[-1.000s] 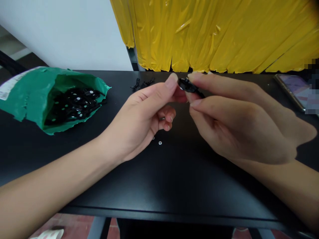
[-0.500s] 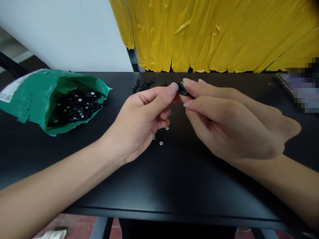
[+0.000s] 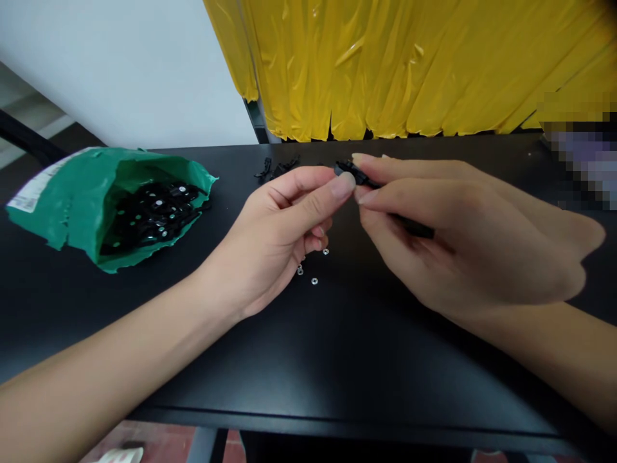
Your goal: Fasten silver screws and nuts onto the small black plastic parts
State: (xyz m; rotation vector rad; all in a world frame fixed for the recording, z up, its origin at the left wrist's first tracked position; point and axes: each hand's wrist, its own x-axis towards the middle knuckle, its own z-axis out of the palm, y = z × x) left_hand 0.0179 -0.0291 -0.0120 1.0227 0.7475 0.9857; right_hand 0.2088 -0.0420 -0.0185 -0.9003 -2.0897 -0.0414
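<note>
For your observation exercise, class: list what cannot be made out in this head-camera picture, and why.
- Small black plastic part: shape hidden by the fingers of the left hand and right hand.
- Pixelated patch, right edge: blurred out.
- Tiny silver rings on the black table: too small to identify.

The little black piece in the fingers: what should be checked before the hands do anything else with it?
1. Small black plastic part pinched by both hands: ok. The left hand and right hand meet on it.
2. Part held above the black table, not resting on it: ok.
3. How the part's halves line up: cannot tell, fingertips cover it.
4. Three tiny silver rings lie loose under the left hand: ok, close by.
5. Green bag open, black parts inside: ok.
6. More black pieces at the far edge: ok.
</note>
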